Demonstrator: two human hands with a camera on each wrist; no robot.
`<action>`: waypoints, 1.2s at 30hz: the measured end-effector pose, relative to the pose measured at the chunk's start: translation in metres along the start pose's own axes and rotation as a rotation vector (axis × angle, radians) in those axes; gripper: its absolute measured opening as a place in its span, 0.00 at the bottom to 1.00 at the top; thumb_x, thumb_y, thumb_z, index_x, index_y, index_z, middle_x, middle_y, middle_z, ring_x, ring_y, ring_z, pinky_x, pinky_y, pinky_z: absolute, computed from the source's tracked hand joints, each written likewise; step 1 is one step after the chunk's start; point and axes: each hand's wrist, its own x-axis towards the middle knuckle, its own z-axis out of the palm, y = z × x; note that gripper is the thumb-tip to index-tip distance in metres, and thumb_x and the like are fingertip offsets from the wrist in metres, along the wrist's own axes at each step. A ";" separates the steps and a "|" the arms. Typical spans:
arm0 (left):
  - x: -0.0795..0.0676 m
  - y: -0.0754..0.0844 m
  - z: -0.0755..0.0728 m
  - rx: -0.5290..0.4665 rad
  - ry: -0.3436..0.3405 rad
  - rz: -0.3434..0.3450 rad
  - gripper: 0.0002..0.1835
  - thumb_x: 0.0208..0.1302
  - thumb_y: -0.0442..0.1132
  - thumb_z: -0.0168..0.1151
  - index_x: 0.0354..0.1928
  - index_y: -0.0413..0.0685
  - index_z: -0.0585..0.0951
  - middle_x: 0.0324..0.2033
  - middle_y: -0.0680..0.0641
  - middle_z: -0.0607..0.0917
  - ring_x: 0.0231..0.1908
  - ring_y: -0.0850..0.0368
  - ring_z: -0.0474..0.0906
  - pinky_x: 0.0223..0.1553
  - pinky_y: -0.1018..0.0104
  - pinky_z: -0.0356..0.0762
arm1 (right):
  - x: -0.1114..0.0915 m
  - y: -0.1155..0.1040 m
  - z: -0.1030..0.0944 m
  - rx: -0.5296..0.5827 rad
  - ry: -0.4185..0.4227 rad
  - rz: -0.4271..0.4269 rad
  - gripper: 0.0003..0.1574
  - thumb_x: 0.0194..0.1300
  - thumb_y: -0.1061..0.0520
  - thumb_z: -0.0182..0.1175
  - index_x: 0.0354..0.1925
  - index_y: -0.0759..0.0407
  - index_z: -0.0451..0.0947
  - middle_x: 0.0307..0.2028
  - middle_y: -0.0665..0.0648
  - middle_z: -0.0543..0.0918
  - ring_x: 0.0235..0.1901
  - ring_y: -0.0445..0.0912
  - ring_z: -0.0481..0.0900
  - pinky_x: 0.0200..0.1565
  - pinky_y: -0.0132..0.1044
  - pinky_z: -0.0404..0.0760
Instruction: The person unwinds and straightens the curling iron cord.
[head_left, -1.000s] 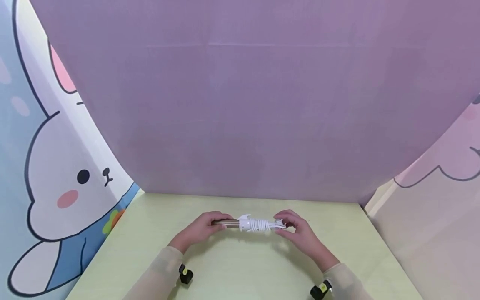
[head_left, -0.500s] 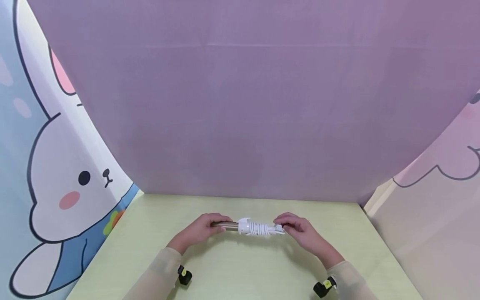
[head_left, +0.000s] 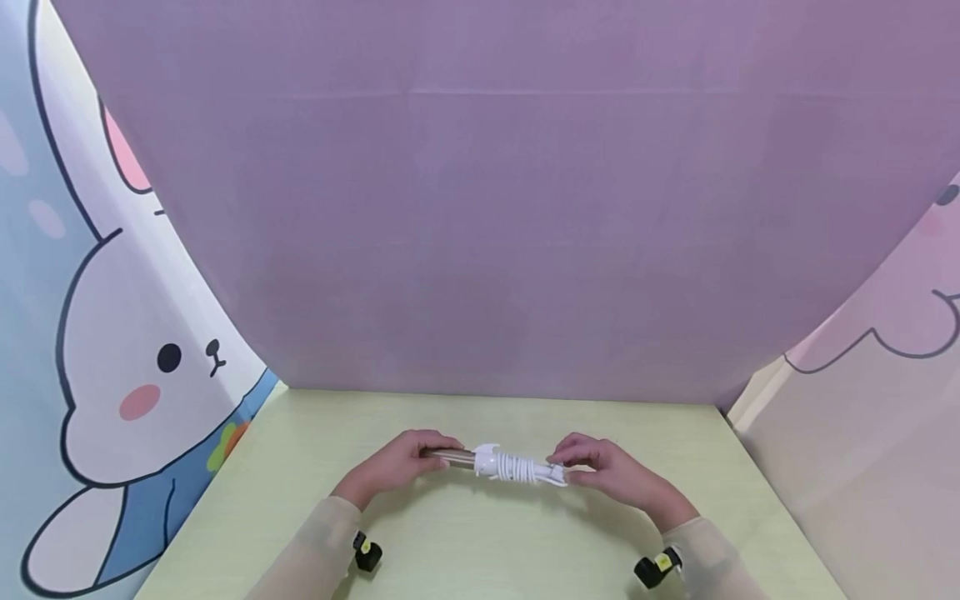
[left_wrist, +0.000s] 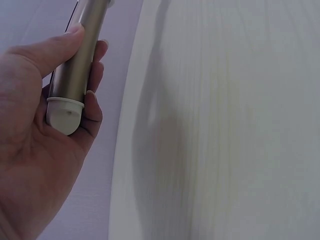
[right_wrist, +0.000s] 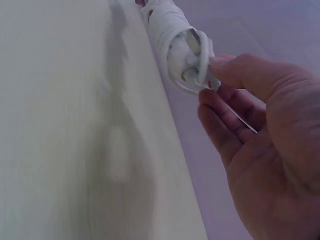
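A curling iron with a gold barrel [head_left: 461, 459] and a white cord [head_left: 517, 469] wound round its handle is held above the table. My left hand [head_left: 396, 468] grips the barrel; in the left wrist view, the thumb lies across it and fingers curl behind, near the white end cap [left_wrist: 65, 116]. At the handle end, my right hand [head_left: 618, 473] pinches a loop of the wound cord [right_wrist: 204, 57] between thumb and fingertips. A small white lever [head_left: 486, 448] sticks up where barrel meets handle. The iron tilts slightly down toward the right.
Below lies a pale yellow-green table [head_left: 480, 550], its surface marked by the arms' shadows. A purple cloth [head_left: 495, 208] rises behind its far edge. A rabbit-print curtain [head_left: 112, 333] hangs at the left, and a pink-and-white one [head_left: 885, 433] at the right.
The handle end has dipped, so the iron tilts more. My right hand has shifted right and down, its fingers changing position on the cord. My left hand keeps its grip.
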 end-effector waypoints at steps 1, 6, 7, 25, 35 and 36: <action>0.000 0.001 0.000 0.000 -0.001 -0.002 0.18 0.80 0.37 0.68 0.67 0.55 0.88 0.50 0.55 0.89 0.43 0.57 0.80 0.46 0.63 0.79 | 0.000 0.000 0.000 -0.011 -0.007 0.012 0.20 0.76 0.65 0.69 0.63 0.68 0.86 0.57 0.65 0.84 0.54 0.49 0.83 0.56 0.39 0.83; -0.002 0.002 -0.001 0.005 -0.012 0.006 0.17 0.79 0.36 0.70 0.65 0.58 0.89 0.49 0.56 0.90 0.43 0.57 0.80 0.46 0.63 0.80 | -0.001 -0.003 0.003 -0.040 -0.021 0.083 0.18 0.76 0.59 0.71 0.61 0.58 0.90 0.54 0.61 0.84 0.53 0.49 0.82 0.54 0.40 0.82; -0.003 0.002 -0.002 0.003 -0.019 0.007 0.18 0.79 0.36 0.70 0.65 0.59 0.89 0.49 0.55 0.90 0.43 0.57 0.80 0.46 0.63 0.80 | -0.001 -0.003 0.004 -0.038 -0.024 0.091 0.17 0.76 0.58 0.71 0.60 0.57 0.91 0.53 0.60 0.85 0.52 0.50 0.82 0.54 0.41 0.82; -0.008 -0.003 -0.004 -0.016 -0.036 -0.007 0.19 0.79 0.38 0.70 0.65 0.67 0.89 0.51 0.57 0.90 0.46 0.56 0.82 0.49 0.62 0.81 | -0.005 -0.001 -0.001 0.004 0.066 0.092 0.10 0.80 0.61 0.67 0.55 0.60 0.88 0.46 0.64 0.87 0.44 0.40 0.81 0.48 0.33 0.84; -0.007 -0.003 -0.003 -0.013 -0.012 0.017 0.18 0.79 0.38 0.70 0.66 0.60 0.88 0.52 0.56 0.90 0.47 0.56 0.82 0.50 0.61 0.81 | -0.004 0.002 -0.005 0.003 0.251 0.139 0.08 0.81 0.62 0.66 0.53 0.64 0.86 0.43 0.66 0.86 0.41 0.40 0.82 0.46 0.37 0.86; -0.007 -0.003 -0.003 -0.016 -0.009 0.020 0.18 0.79 0.39 0.70 0.67 0.59 0.88 0.52 0.56 0.90 0.48 0.56 0.83 0.51 0.61 0.81 | -0.003 0.002 -0.004 -0.002 0.286 0.146 0.07 0.80 0.61 0.67 0.52 0.63 0.86 0.42 0.64 0.86 0.39 0.40 0.81 0.45 0.37 0.86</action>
